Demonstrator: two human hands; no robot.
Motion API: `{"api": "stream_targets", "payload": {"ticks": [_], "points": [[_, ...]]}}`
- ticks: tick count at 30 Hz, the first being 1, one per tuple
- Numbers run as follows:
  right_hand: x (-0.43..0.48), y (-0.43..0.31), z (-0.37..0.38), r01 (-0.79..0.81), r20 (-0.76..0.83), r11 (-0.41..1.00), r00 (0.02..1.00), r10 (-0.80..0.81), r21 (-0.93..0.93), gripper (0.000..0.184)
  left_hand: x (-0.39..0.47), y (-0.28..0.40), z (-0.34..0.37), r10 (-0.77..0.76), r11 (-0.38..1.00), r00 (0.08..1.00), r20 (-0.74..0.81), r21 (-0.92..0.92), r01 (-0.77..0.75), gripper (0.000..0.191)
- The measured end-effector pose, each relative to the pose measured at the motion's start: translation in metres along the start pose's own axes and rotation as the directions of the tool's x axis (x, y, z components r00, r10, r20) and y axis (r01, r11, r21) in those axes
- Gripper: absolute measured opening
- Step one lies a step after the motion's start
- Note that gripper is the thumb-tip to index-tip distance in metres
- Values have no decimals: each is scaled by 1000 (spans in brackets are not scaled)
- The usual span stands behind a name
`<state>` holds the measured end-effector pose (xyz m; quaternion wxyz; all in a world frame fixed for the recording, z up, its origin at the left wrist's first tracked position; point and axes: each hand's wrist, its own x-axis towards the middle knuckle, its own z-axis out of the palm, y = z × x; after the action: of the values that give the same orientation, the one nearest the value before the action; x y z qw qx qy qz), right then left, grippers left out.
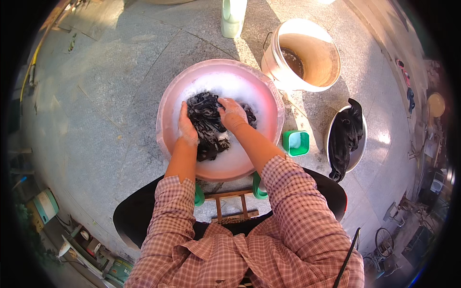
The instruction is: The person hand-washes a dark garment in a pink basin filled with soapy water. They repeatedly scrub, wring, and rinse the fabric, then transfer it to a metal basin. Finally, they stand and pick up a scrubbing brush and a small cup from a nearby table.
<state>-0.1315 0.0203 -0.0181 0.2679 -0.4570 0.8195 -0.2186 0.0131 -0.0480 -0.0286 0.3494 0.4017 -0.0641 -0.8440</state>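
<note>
A wet black garment (206, 111) lies bunched in white suds inside a pink plastic basin (164, 118). Along its left side, my left hand (188, 124) holds the cloth, with most of the fingers hidden beneath or behind it. My right hand (233, 112), wet with foam, grips the upper right of the bundle with fingers and thumb. A dark part of the cloth (250, 113) shows past the right hand. Thick foam (230, 84) covers much of the water, so what lies below cannot be seen.
Right of the basin stands a small green tub (296, 143) with white contents. A metal bowl (364, 138) beyond it holds another black cloth (345, 136). Behind are a white bucket (324, 68) and a pale green plastic container (233, 25). A wooden frame (230, 194) lies between my legs.
</note>
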Motion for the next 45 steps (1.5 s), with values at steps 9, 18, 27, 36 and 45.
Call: {"api": "stream_targets", "payload": {"ticks": [9,18,27,36,45], "points": [[14,-43,-15,-81,-96,994,993,74,-72,33,-7,-40,-15,40,891,985,-169,451,41,65],[4,40,6,-16,-2,988,1000,16,-155,36,-2,-9,7,-97,994,982,-161,-62,88,48],[0,-40,-3,151,-26,988,988,-152,-43,32,-5,-47,-25,-8,925,966,-258,365,106,53],[-21,-51,7,316,126,949,940,-316,26,36,-9,-13,13,-50,991,989,-142,116,66,43],[35,19,-27,-287,29,938,958,287,195,53,-15,-23,31,35,951,991,-127,308,6,64]]}}
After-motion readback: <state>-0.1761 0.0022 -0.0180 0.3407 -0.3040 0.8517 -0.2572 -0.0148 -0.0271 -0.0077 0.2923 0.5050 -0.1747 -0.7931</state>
